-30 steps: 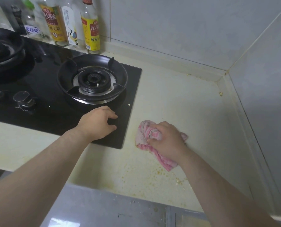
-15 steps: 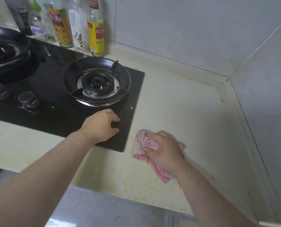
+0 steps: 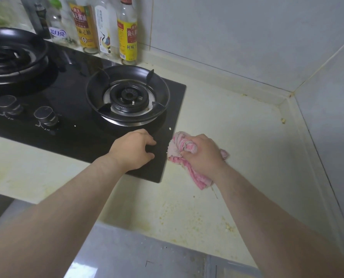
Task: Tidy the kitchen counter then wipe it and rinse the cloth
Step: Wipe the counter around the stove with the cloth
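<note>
One cloth (image 3: 178,146) tight in right hand (image 3: 204,156); left hand (image 3: 133,151) loose, empty; perhaps five bottles (image 3: 127,37).

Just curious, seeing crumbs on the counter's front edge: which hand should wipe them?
Right. The right hand grips the cloth on the counter, near the crumbs; the left hand rests empty on the stove.

Soft, dim light is spreading evenly. Faint shadows are lying on the counter (image 3: 237,127). The black stove top (image 3: 77,137) is shining with small glare. Edges are bending. The bottles (image 3: 127,37) are looking slightly blurry.
</note>
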Demonstrator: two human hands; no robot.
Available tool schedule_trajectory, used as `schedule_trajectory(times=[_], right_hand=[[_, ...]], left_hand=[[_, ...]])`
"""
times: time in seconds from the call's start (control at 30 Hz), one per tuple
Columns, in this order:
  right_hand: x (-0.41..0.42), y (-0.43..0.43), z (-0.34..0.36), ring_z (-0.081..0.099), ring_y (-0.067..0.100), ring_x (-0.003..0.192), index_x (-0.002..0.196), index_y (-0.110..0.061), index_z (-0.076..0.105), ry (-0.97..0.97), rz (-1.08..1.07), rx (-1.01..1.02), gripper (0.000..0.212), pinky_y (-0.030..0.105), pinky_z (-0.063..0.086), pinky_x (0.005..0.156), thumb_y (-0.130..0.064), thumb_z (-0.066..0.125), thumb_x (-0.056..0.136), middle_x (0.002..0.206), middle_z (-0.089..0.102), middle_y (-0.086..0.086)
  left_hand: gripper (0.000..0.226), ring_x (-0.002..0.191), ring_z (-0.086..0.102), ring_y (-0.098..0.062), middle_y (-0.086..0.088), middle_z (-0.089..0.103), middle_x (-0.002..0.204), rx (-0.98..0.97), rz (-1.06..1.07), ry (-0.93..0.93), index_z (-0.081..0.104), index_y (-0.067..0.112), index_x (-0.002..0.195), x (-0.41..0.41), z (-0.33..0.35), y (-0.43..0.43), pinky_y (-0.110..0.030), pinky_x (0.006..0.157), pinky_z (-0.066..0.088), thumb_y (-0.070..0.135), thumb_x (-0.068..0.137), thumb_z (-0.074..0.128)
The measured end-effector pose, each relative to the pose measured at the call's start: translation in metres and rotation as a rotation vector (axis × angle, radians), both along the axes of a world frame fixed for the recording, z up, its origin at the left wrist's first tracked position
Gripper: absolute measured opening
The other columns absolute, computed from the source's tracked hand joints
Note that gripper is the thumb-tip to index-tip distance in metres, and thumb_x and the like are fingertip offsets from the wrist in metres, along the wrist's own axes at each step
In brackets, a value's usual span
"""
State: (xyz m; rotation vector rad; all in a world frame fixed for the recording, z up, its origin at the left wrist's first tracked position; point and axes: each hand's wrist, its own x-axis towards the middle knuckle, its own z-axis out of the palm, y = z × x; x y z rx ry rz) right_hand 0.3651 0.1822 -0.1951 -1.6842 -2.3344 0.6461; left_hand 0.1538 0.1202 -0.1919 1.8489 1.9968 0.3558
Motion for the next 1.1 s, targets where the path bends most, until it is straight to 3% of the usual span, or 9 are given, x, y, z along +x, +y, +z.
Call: schedule_trajectory(times=[0.57,0.9,1.1], right_hand=[[0.013,-0.078,0.002,0.043,0.008,0.111,0.128,-0.03,0.06,0.029,0.169,-0.035,0.048,0.02,0.028,0.092,-0.037,0.071,0.082,0.112,0.052,-0.013],[0.01,-0.061,0.0,0.049,0.008,0.105,0.123,-0.029,0.064,0.063,0.077,-0.037,0.045,0.024,0.037,0.096,-0.037,0.072,0.08,0.101,0.051,-0.016],[0.013,-0.04,0.002,0.048,0.008,0.112,0.126,-0.03,0.061,0.063,0.006,-0.087,0.047,0.022,0.032,0.093,-0.038,0.073,0.081,0.108,0.048,-0.017]], left_hand=[[0.042,0.122,0.046,-0.009,0.015,0.049,0.129,0.003,-0.003,0.003,0.059,0.028,0.126,0.001,0.001,0.0,-0.032,0.098,0.043,0.033,0.085,0.065],[0.043,0.122,0.046,-0.01,0.015,0.048,0.13,0.002,-0.031,0.006,0.058,0.027,0.128,-0.002,0.001,-0.002,-0.033,0.098,0.044,0.033,0.086,0.063],[0.043,0.123,0.046,-0.009,0.013,0.049,0.133,0.033,-0.09,-0.017,0.06,0.027,0.126,-0.007,0.002,-0.006,-0.028,0.098,0.041,0.033,0.085,0.066]])
